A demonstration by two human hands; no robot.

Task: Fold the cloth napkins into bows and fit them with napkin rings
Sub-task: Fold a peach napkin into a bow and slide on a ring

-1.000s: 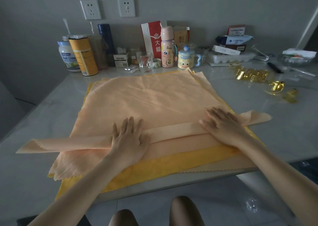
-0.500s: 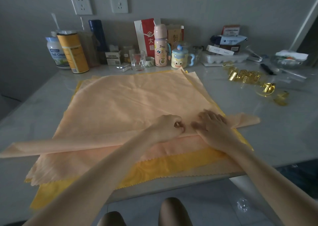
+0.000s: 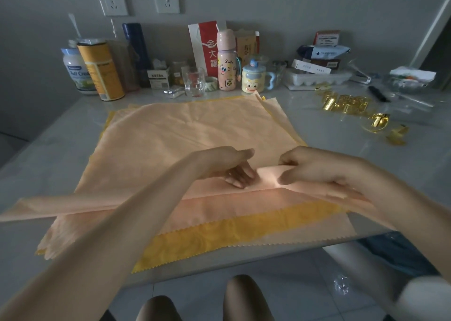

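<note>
While our left hand [image 3: 227, 165] presses straight-fingered on the peach napkin [image 3: 195, 130], our right hand [image 3: 314, 171] pinches its folded edge, open table [image 3: 341, 145] separating it from the napkin rings [image 3: 346, 103].

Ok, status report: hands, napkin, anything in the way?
Left hand open, fingers on the fold. Right hand pinches the peach napkin, a folded strip, no bow yet. Napkin rings lie apart, to the right.

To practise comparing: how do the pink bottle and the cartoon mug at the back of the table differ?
The pink bottle is tall and slim; the mug is short and squat. The bottle's cap is pink; the mug's lid is blue. Both stand upright and bear cartoon faces.
</note>
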